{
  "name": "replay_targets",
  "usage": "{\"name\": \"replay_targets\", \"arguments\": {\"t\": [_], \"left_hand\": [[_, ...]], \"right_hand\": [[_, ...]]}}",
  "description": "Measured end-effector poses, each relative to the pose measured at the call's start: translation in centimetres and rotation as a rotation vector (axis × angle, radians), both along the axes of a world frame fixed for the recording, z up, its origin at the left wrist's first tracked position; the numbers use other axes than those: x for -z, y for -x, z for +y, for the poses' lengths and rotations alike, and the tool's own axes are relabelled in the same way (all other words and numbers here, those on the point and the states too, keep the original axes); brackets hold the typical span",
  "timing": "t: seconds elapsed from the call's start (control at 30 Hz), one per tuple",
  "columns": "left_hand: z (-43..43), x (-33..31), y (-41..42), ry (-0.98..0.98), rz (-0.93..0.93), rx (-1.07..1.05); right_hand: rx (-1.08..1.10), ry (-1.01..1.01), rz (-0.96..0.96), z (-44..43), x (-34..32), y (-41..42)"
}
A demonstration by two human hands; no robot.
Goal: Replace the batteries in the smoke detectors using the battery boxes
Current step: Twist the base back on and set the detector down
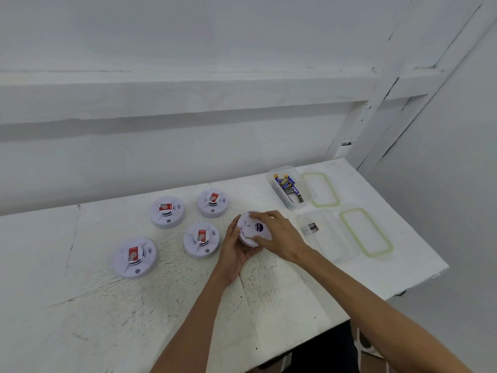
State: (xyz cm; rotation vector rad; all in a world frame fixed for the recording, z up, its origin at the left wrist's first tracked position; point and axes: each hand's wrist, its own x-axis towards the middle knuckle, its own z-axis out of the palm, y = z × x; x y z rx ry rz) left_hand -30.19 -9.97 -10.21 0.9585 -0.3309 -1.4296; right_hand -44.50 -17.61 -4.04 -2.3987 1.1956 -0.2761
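Note:
A white smoke detector [252, 228] is held back side up just above the white table [107, 305]. My left hand [233, 247] cups it from below and the left. My right hand [277, 235] grips its rim from the right, fingers curled over the top. Several more detectors lie face up with red labels, among them one at the near left [135, 257], one in the middle [201, 240] and one at the far left [167, 211]. A clear box [289, 187] holds several batteries. A second clear box [326, 238] holds two batteries [312, 228].
Two clear lids with green seals lie to the right of the boxes, one far [321, 189] and one near [365, 232]. The table's right edge [419, 281] runs diagonally close behind them. A white wall stands right behind the table.

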Motion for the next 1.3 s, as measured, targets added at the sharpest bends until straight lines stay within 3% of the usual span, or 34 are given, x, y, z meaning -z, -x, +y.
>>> {"name": "replay_targets", "arguments": {"t": [0.5,0.8,1.3], "left_hand": [[0.0,0.0,0.0,0.05,-0.117,0.088],[0.0,0.3,0.1,0.049,-0.127,0.062],[-0.1,0.5,0.0,0.045,-0.175,0.107]], "right_hand": [[-0.095,0.025,0.039,-0.9,-0.3,0.1],[-0.058,-0.134,-0.119,-1.3,-0.8,1.2],[-0.042,-0.197,-0.179,-1.7,-0.7,1.5]]}}
